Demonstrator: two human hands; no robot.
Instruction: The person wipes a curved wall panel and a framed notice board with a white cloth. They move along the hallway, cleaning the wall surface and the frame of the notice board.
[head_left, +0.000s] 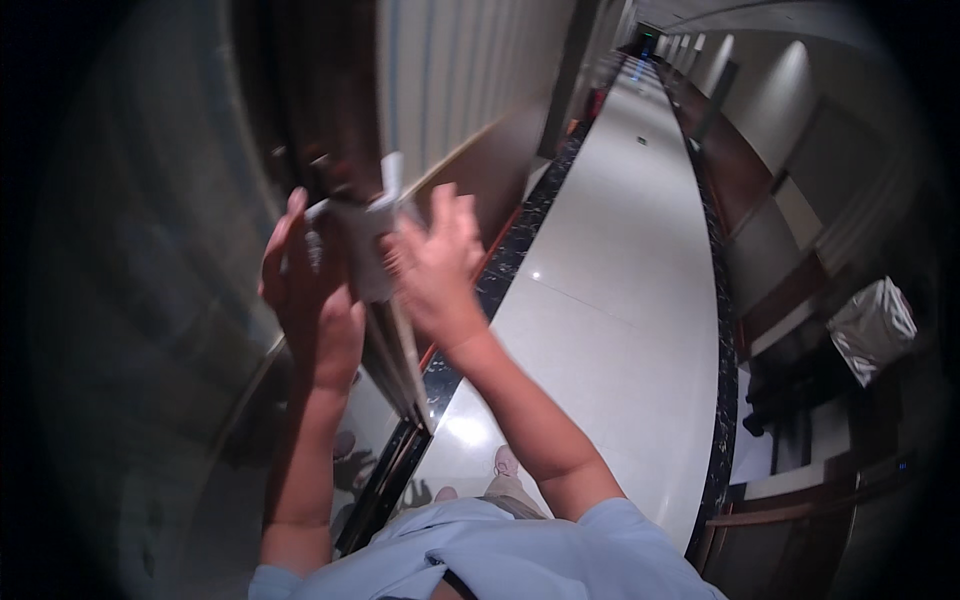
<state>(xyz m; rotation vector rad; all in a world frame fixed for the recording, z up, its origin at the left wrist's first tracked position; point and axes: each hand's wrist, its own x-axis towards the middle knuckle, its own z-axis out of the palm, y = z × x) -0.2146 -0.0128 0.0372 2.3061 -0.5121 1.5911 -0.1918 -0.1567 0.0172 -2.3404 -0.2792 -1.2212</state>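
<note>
Between my two raised hands is a crumpled white cloth or paper, blurred, with one end sticking up. My left hand is on its left side, fingers pointing upward. On the other side, my right hand has some fingers spread and others against the white piece. Blur hides how firmly either hand holds it. Both hands are at the upright edge of a dark, glossy panel, which shows reflections. A dark metal track runs along the floor below.
A corridor of pale glossy floor tiles with black marble borders stretches ahead. Striped wall covering is on the left. At right stands a dark object with a silvery bag or cover. My shoe is on the tiles.
</note>
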